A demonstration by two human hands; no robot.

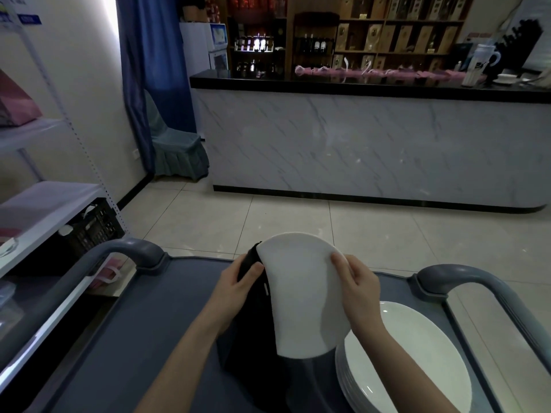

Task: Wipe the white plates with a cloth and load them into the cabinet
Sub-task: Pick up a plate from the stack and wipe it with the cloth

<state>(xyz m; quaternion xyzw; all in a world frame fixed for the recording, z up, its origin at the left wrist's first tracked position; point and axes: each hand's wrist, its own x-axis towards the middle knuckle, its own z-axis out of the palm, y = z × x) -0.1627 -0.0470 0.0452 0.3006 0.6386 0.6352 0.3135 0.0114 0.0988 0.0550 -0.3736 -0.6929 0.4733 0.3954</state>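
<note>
The held plate (301, 293) is plain white, round and smooth, with no pattern. It is tilted up on edge in the air above the grey service cart (149, 323). The right hand (357, 287) grips its right rim, thumb on the near face and fingers curled behind. The left hand (238, 281) clutches a black cloth (253, 338) against the plate's left rim, thumb pressed onto the fabric. The cloth hangs down to the cart top and carries a small white tag, too small to read. A stack of white plates (411, 362) of the same kind sits on the cart's right side, just below the held plate. A blue label (29, 19) on the wall at upper left is too blurred to read.
</note>
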